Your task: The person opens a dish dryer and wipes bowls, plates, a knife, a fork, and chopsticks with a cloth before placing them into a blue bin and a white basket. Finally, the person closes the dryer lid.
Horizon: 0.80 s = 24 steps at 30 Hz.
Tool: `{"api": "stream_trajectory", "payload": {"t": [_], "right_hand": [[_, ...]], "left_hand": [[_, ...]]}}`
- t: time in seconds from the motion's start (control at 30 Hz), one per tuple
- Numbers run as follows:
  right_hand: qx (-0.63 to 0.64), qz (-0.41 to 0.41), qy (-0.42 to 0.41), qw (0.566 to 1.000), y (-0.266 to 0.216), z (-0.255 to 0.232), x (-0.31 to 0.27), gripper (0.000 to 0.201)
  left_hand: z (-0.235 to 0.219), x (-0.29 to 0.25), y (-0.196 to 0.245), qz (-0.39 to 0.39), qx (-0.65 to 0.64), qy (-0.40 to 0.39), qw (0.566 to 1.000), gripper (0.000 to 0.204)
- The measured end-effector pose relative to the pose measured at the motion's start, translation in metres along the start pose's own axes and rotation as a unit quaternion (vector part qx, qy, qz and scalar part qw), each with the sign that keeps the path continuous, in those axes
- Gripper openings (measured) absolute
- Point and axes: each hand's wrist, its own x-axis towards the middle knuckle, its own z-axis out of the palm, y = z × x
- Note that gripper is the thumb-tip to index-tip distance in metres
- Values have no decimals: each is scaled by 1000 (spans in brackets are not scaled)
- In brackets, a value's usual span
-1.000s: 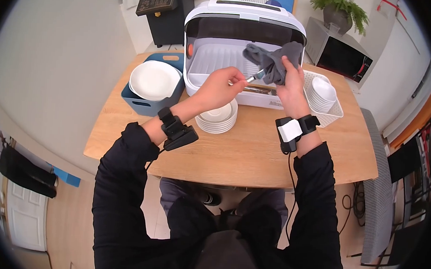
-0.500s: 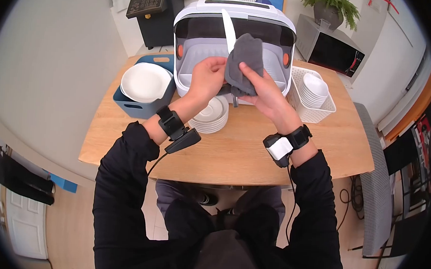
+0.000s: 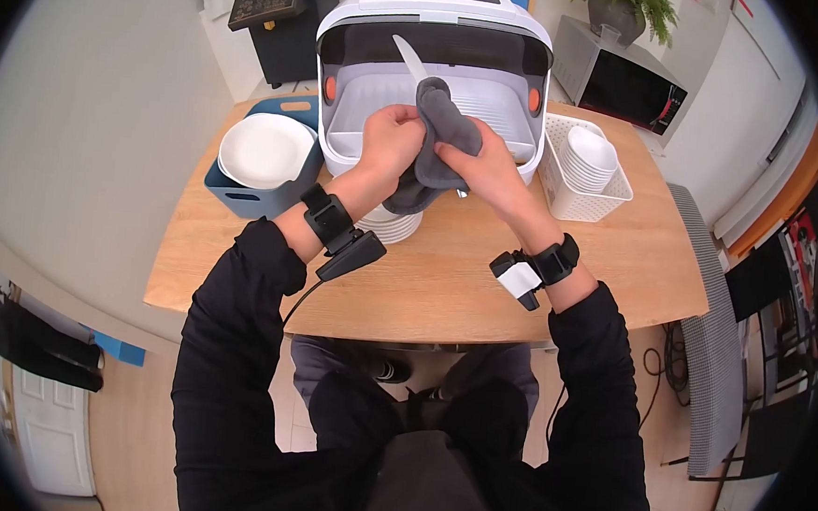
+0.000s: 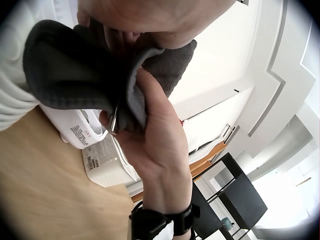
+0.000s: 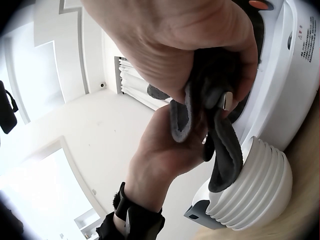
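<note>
Right fingers (image 5: pixel 247 65) round grey cloth (image 3: pixel 451 127), knife blade (image 3: pixel 409 57) in head view alone

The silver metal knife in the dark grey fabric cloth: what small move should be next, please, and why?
Perhaps the left hand should slide the dark grey cloth up along the silver knife, while the right hand steadies it: the cloth covers the middle, but the blade sticks out bare above.
</note>
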Motion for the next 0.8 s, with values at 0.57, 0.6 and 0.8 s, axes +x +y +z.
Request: {"api": "stream_trajectory", "payload": {"t": [0.57,0.6,0.8], "right_hand": [[316,153,-69,934,-14,-16,-16,40],[370,184,-83,907,-12,-18,-17,39],[300,168,-88,935,-15,-9,-16,39]], "left_hand": [[-15,1,7,-4,-109,-163,981,30],[-15,1,7,-5,-119,-198,973,31],[-22,2,2,-37,-90,-173,980,31]]}}
